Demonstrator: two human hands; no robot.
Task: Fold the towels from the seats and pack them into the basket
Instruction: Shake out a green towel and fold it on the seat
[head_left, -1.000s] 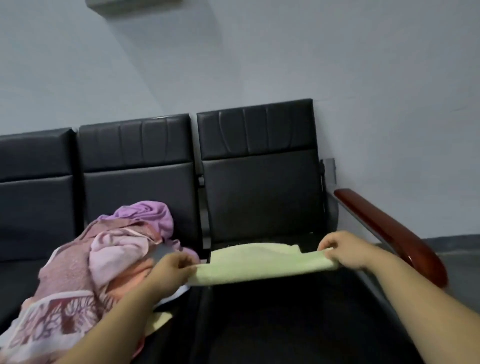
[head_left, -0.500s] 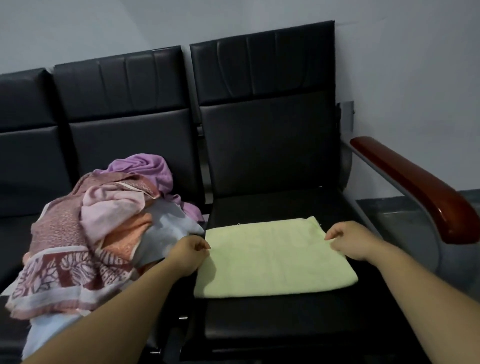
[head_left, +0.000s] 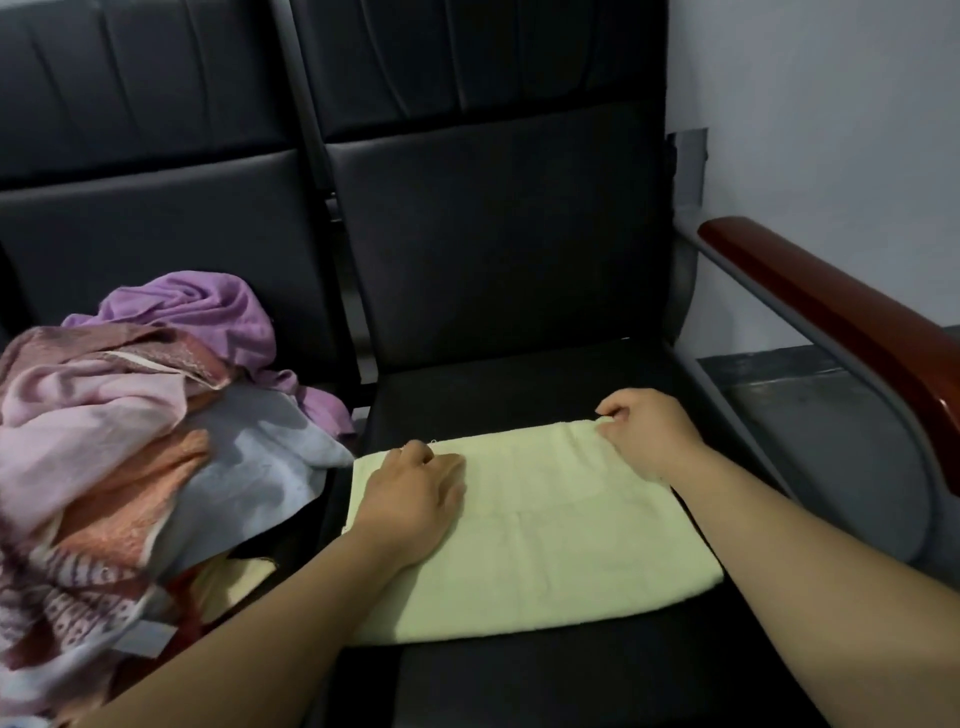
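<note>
1. One folded yellow towel is spread on the black seat.
2. Its far corner is pinched by the right hand for squaring.
3. Slipping is prevented by the flat left hand.

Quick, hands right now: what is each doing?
Left hand: rests on the yellow towel; grip cannot be told.
Right hand: pinches the towel's far corner.

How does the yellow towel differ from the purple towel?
The yellow towel lies flat and folded on the right seat; the purple towel is crumpled on the neighbouring seat. The left hand and right hand touch the yellow towel; no hand touches the purple towel, in a pile. Both are on black seats.
</note>
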